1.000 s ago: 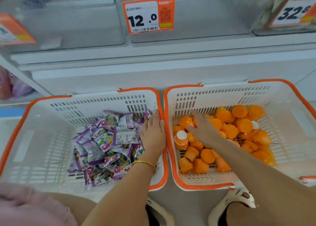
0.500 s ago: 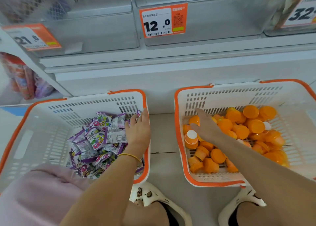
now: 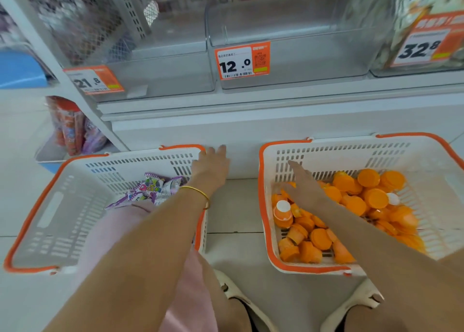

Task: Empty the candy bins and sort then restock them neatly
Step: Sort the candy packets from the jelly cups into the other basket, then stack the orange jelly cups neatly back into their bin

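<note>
On the left sits a white plastic basket with an orange rim (image 3: pixel 57 221), down on the pale floor (image 3: pixel 233 206). Purple and white candy packets (image 3: pixel 155 188) lie in a heap inside it, toward its far right side. A soft pink cloth (image 3: pixel 120 226) hangs over the near part of this basket and hides some of the packets.

The left hand (image 3: pixel 213 166) reaches out to the far right corner of that basket. Its fingers are straight and spread, and it holds nothing. The hand is blurry, so I cannot tell if it touches the orange rim. A thin gold bangle (image 3: pixel 200 193) sits on the wrist.

Up on the shelf are see-through plastic bins (image 3: pixel 301 55). Orange and white price tags are stuck on their fronts: 21.8 (image 3: pixel 93 82), 12.0 (image 3: pixel 242 60) and 32.8 (image 3: pixel 421 48).

On the right is a second white plastic basket with an orange rim (image 3: pixel 339 156), set apart from the first one. Lots of small orange jelly cups (image 3: pixel 371 198) are piled in it. One cup with a white lid (image 3: pixel 283 210) stands by the left wall.

The right hand (image 3: pixel 303 183) is inside this basket, on the far left side, just over the cups. Its fingers are stretched out and it grips nothing.

Two white shoes (image 3: pixel 233 291) show at the near edge.
</note>
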A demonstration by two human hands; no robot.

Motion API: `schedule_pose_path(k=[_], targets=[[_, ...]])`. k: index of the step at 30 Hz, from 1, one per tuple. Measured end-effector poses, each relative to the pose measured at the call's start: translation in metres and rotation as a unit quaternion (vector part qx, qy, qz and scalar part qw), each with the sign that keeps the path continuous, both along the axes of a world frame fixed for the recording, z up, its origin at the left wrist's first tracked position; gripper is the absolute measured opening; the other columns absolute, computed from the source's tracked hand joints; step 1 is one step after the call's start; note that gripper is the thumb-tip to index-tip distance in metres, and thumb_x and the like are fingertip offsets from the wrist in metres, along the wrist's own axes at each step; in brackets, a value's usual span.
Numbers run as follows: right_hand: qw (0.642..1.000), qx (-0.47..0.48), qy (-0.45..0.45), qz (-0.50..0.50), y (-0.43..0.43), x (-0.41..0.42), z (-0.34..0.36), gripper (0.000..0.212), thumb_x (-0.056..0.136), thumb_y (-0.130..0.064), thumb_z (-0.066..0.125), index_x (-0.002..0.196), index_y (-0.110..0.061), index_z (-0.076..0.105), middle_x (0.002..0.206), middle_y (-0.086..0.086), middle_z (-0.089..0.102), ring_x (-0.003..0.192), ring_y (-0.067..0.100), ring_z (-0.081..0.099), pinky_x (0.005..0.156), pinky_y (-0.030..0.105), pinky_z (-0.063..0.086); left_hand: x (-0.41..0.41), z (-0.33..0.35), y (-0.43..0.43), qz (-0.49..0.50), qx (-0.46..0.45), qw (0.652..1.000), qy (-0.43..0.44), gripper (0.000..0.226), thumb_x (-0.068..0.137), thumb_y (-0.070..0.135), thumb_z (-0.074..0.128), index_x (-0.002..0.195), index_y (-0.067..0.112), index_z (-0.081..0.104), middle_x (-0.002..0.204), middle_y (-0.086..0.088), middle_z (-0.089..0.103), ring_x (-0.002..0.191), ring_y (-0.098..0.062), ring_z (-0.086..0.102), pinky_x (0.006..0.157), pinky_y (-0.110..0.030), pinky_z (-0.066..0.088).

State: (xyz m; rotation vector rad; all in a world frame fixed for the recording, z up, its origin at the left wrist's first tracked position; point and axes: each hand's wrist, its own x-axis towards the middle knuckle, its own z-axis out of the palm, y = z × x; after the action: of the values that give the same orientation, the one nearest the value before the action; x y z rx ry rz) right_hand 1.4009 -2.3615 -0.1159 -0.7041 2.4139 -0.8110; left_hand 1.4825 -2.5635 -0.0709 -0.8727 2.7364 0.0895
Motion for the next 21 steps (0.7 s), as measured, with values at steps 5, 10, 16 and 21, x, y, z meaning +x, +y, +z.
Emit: schedule_pose_path(k=[5,10,16,21], targets=[[0.998,-0.059,0.005,-0.031,0.005,-0.01,0.029,0.063,0.098,-0.024,0.048,0.151,-0.02,0.013,0.155,0.01,0.022,0.139,0.028,0.029,0.109,0.039,0.029,-0.039,0.078,0.035,-0.111,-0.045,0.964,0.239,0.041,0.1,0.025,0.04,0.139,0.013,0.038,0.131,-0.012,0.046,0.122,-0.03,0.041,0.089,-0.042,0.043],[0.982,-0.129,0.119,-0.068,-0.009,-0.038,0.081,0.057,0.099,-0.025,0.046,0.149,-0.021,0.022,0.147,0.013,0.031,0.124,0.03,0.047,0.097,0.041,0.042,-0.076,0.11,0.029,-0.141,-0.195,0.869,0.433,0.034,0.077,0.019,0.067,0.11,0.01,0.063,0.11,-0.013,0.061,0.093,-0.034,0.058,0.075,-0.042,0.05],[0.829,-0.141,0.531,-0.104,-0.041,-0.101,0.152,0.038,0.086,-0.015,0.054,0.123,-0.011,0.056,0.119,0.013,0.057,0.102,0.036,0.053,0.084,0.043,0.043,-0.121,0.125,-0.001,-0.125,-0.216,0.871,0.424,0.042,0.081,0.036,0.042,0.112,0.017,0.062,0.111,-0.004,0.064,0.099,-0.028,0.059,0.084,-0.041,0.045],[0.81,-0.017,0.586,-0.01,-0.07,-0.159,0.161,0.029,0.086,-0.035,0.056,0.108,-0.017,0.065,0.102,0.007,0.066,0.097,0.032,0.06,0.098,0.048,0.037,-0.145,0.111,-0.021,-0.167,-0.181,0.873,0.422,0.037,0.089,0.038,0.036,0.099,0.019,0.067,0.092,-0.001,0.068,0.089,-0.028,0.059,0.082,-0.036,0.024]])
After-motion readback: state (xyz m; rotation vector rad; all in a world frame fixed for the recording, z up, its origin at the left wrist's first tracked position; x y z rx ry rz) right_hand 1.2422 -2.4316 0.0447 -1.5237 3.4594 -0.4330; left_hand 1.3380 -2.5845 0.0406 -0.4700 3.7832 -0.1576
